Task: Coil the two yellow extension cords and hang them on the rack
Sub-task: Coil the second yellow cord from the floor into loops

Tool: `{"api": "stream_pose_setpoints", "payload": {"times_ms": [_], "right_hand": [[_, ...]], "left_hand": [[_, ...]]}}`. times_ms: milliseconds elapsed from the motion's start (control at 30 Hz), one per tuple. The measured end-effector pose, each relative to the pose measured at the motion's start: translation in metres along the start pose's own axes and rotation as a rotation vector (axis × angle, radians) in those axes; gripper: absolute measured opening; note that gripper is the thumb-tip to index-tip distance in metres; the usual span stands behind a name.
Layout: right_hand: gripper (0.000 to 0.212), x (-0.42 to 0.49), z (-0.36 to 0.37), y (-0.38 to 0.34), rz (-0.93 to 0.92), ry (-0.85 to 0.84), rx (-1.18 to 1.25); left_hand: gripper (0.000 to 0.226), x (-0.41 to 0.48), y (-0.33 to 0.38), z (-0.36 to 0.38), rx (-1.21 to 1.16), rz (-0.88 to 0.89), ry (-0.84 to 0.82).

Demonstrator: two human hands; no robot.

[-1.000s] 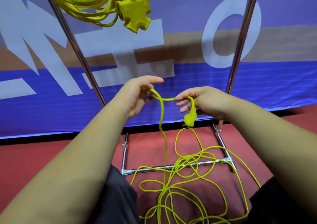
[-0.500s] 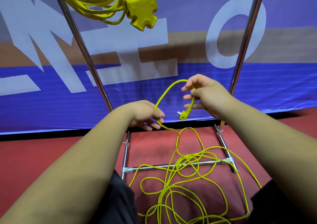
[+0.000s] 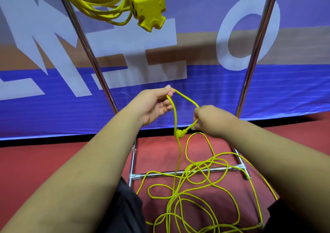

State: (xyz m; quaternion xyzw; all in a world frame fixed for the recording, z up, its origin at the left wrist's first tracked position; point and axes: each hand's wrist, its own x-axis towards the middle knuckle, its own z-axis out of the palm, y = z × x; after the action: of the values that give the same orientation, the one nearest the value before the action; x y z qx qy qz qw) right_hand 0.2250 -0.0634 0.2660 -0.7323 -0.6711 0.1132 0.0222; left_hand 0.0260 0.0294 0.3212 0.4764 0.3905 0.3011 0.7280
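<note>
The left hand (image 3: 151,106) pinches the loose yellow cord (image 3: 175,115) atop a small loop; the right hand (image 3: 209,120) seems to pinch it beside the plug (image 3: 180,133). The rest sprawls at six o'clock; the coiled cord (image 3: 100,2) hangs at eleven.

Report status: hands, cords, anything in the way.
Left hand and right hand both pinching the loose cord, loop between them, plug at its bottom. Other cord coiled, hanging on rack. Remaining slack tangled across base bar.
</note>
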Motion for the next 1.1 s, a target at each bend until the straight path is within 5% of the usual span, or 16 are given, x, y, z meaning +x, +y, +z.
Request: {"api": "stream_pose_setpoints", "payload": {"times_ms": [233,367,500,633,767,867,933,1100], "right_hand": [[0.074,-0.007,0.003,-0.013,0.082,-0.058,-0.036],[0.077,-0.010,0.000,-0.011,0.026,-0.201,-0.192],[0.066,-0.010,0.002,-0.012,0.033,-0.215,0.033],[0.043,-0.012,-0.006,-0.015,0.001,-0.150,0.187],[0.061,-0.014,-0.007,-0.012,0.051,-0.163,0.359],[0.083,-0.008,-0.004,-0.007,0.057,-0.148,0.451],[0.079,-0.007,-0.003,-0.006,0.045,-0.154,0.418],[0.032,-0.002,-0.006,-0.004,-0.024,0.029,0.287]], "left_hand": [[0.027,0.002,-0.006,0.002,0.164,0.032,-0.008],[0.019,0.007,-0.006,-0.006,0.338,-0.041,0.129],[0.020,0.012,-0.012,-0.011,0.679,0.088,0.265],[0.043,0.013,-0.009,-0.009,0.829,0.076,0.107],[0.081,0.013,-0.009,-0.014,0.947,0.086,-0.084],[0.055,0.014,-0.013,-0.012,0.919,0.150,-0.208],[0.031,0.017,-0.015,-0.009,0.927,0.219,-0.176],[0.028,0.020,-0.018,-0.004,0.936,0.185,-0.190]]}}
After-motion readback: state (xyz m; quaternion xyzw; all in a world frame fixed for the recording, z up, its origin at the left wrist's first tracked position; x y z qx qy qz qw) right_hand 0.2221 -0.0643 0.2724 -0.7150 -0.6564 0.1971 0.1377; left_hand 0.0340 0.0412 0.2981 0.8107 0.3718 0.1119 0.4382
